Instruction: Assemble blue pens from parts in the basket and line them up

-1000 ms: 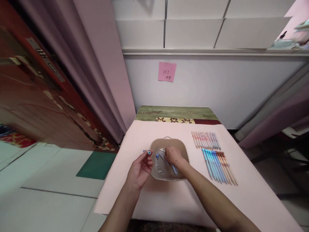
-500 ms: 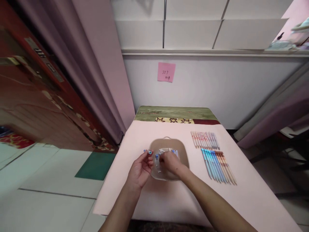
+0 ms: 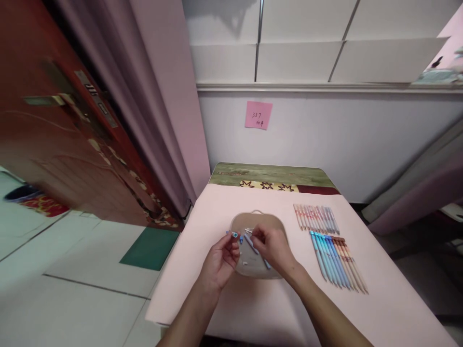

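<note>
A beige plastic basket [image 3: 237, 219] sits on the table in front of me. My left hand [image 3: 221, 262] is at its left rim, thumb and fingers pinching a small blue pen part [image 3: 234, 234] with a round open end towards me. Over the basket, my right hand [image 3: 274, 246] has its fingertips closed on a slim blue-purple pen barrel [image 3: 251, 244], which slants down to the right, partly hidden by the hand. Inside the basket lie a small dark-blue piece [image 3: 241, 239], white thin sticks [image 3: 249, 230] and tiny white bits [image 3: 245, 263].
Right of the basket lies a row of blue and brown pens [image 3: 336, 262]; behind it is a row of pink and grey pens [image 3: 316, 219]. The pale pink cloth [image 3: 195, 270] covers most of the table [image 3: 267, 169]. A pink note [image 3: 258, 115] is on the wall.
My right hand has risen slightly from the basket's contents, and the blue-purple barrel now shows at its fingers. My left hand still holds the blue pen part. The camera view has shifted.
</note>
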Motion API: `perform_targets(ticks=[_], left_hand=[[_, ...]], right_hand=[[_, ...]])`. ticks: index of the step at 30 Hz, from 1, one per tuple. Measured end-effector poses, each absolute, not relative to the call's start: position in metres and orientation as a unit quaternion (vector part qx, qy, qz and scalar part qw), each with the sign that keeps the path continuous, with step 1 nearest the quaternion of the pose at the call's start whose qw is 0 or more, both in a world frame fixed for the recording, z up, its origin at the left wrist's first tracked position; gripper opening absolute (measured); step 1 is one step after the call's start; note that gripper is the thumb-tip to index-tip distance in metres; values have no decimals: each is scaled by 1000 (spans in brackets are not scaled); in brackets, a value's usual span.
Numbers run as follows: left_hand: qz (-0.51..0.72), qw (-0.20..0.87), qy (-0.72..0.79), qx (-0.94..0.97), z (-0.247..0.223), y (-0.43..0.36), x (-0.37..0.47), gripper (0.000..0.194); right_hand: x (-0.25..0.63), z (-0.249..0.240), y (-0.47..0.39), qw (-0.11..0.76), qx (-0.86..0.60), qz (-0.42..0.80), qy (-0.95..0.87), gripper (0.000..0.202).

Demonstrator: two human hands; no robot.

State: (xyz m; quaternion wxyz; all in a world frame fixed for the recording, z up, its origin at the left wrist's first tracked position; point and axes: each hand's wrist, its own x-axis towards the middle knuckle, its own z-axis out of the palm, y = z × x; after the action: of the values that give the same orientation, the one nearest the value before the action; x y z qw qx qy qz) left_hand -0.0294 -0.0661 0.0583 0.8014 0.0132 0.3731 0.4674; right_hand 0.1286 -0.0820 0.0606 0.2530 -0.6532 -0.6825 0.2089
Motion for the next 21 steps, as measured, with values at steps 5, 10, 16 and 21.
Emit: perform_targets(ticks=[5,10,16,21], left_hand=[[449,809,377,35,49,-70,-17,4],[453,796,397,65,48,-80,-10,3],[447,789,416,73,49,-88,-5,2],[429,816,385,37,49,-78,-14,5]], right_hand=[[130,78,-102,417,-585,312,-622,12],[128,74,-106,415,-583,310,-626,9],[126,71,-103,410,-584,329,-619,5],[144,66,-91,455,-563,410,-555,26]])
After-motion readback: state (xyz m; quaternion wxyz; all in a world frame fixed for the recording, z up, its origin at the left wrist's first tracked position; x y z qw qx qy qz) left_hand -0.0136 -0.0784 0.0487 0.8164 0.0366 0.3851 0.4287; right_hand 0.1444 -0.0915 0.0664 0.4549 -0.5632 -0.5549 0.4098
